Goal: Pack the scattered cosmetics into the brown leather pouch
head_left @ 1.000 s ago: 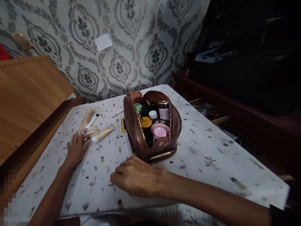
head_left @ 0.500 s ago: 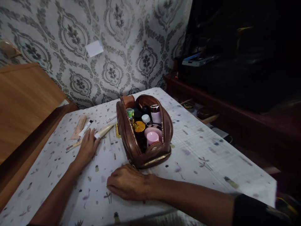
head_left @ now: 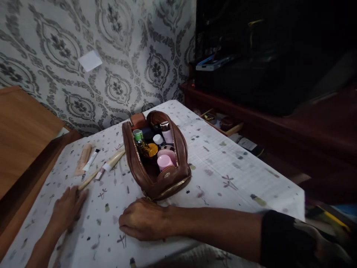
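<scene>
My left hand (head_left: 67,208) rests low on the cloth, thumb and fingers apart. Its fingertips are at the near end of a thin pale-handled brush (head_left: 89,180); whether they touch it is unclear. Beyond lie a beige tube (head_left: 83,160), a small white tube with a black cap (head_left: 91,160), a cream tube (head_left: 114,160) and a small pinkish-white item (head_left: 100,173). Curled closed, my right hand (head_left: 143,219) lies just before an unzipped brown cosmetic bag (head_left: 156,186); its fingertips are hidden. Inside stand a pink jar (head_left: 164,162), a green-capped bottle (head_left: 137,135) and a lilac bottle (head_left: 167,134).
A patterned white cloth (head_left: 217,201) covers the table. Wooden furniture (head_left: 25,130) borders it at left, and patterned wallpaper (head_left: 117,89) rises behind. To the right, an open drawer (head_left: 223,126) with jars sits below a dark screen (head_left: 264,74).
My left hand has drawn back toward me from among the tubes, uncovering the pinkish-white item. My right hand stays by the bag. The view has swung slightly right.
</scene>
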A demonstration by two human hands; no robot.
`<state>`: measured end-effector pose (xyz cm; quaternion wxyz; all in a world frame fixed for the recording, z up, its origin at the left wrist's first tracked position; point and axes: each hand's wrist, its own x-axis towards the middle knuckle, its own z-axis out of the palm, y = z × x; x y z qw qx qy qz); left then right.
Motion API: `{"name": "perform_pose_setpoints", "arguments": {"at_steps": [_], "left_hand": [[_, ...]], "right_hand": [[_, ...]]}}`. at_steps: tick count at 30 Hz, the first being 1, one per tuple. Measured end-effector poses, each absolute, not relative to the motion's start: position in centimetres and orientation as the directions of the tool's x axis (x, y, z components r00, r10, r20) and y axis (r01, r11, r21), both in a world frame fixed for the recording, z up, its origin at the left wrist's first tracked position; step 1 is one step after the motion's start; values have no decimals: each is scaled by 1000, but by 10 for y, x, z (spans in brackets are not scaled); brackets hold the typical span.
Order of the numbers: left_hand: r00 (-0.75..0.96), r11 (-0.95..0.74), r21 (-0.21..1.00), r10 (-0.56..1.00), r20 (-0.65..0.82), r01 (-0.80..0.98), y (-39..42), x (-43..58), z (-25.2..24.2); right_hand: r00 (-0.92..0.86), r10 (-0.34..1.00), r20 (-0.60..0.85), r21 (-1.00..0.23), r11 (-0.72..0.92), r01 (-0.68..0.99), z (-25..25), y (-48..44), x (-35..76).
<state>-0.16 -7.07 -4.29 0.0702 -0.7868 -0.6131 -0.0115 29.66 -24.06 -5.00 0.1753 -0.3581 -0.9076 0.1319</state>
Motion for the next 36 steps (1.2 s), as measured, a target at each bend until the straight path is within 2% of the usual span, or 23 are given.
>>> {"name": "perform_pose_setpoints", "arguments": {"at_steps": [6,9,11,15,20,24,27,29,31,36], "left_hand": [[249,-238,-81,950,189,968,-103,16,-26],[417,-422,-28,881,223,906,-111,29,-45],[535,-542,-38,812,233,839,-120,35,-58],[617,-605,-126,761,202,787,-145,39,-58],[653,-654,-18,754,70,756,-151,38,-35],[709,-708,-55,698,98,704,-133,31,-31],[744,-742,-69,658,118,667,-125,32,-26],[774,-779,-24,618,140,626,-126,36,-19],[781,-792,86,610,136,604,-128,41,-13],[703,-669,339,711,32,661,-136,41,-7]], "right_hand": [[-667,712,219,-380,692,614,-50,-240,297],[-663,713,229,-396,690,605,-50,-241,298],[-663,713,229,-403,689,603,-48,-241,298],[-656,729,195,-439,663,606,-44,-240,298],[-577,800,164,-499,572,651,-38,-238,290],[-531,825,195,-561,538,630,-41,-236,282],[-455,859,236,-658,486,575,-47,-235,280],[-365,901,237,-750,408,520,-52,-233,279],[-294,931,217,-827,335,452,-58,-233,278],[-267,942,205,-889,294,352,-65,-233,279]]}}
